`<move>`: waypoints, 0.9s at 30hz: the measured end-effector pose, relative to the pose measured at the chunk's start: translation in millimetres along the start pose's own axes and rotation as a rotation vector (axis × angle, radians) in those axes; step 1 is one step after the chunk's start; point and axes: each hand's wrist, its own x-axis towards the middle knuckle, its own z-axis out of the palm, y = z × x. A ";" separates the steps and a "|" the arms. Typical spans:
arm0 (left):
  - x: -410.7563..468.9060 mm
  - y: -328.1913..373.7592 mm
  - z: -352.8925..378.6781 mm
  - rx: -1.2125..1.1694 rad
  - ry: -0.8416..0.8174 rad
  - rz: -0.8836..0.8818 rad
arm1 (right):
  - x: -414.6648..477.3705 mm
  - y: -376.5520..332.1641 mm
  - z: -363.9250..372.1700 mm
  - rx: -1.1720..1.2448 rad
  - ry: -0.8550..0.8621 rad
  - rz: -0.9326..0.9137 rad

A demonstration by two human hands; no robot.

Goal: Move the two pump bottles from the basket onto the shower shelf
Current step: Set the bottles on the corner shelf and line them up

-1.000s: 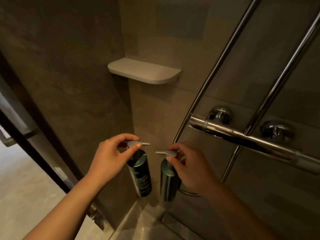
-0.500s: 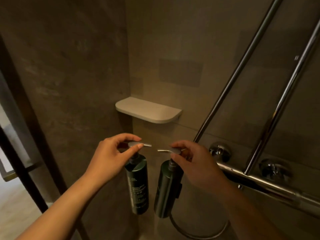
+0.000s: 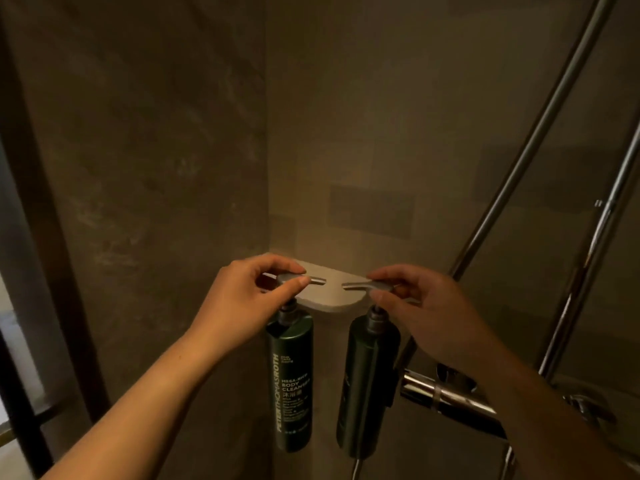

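While both bottles hang in mid-air, each is pinched by its pump head, none resting on the shelf (image 3: 332, 299) yet.

Item 1: left hand (image 3: 249, 299), fingers closed on the pump of the left pump bottle (image 3: 292, 386), labelled body cleanser, at 7 o'clock of the shelf.

Item 2: right hand (image 3: 426, 320), fingers closed on the pump of the right pump bottle (image 3: 369, 386), at 5 o'clock of the shelf.

Change: against a second ago, both bottles have risen; pump heads now sit level with the shelf, bodies below its front edge.

Judgement: the carry is nearly done; a further lift and forward set-down remain. Basket not in view.
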 end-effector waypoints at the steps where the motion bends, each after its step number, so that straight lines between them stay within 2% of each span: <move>1: 6.7 2.3 -2.6 0.003 -0.008 0.015 | 5.6 -4.1 -2.7 -0.018 0.018 -0.016; 15: 78.8 18.7 -34.1 0.003 -0.037 0.188 | 66.7 -36.4 -12.6 0.029 0.133 -0.185; 27: 141.0 26.0 -59.3 -0.045 -0.076 0.191 | 104.3 -86.9 -5.5 -0.084 0.200 -0.234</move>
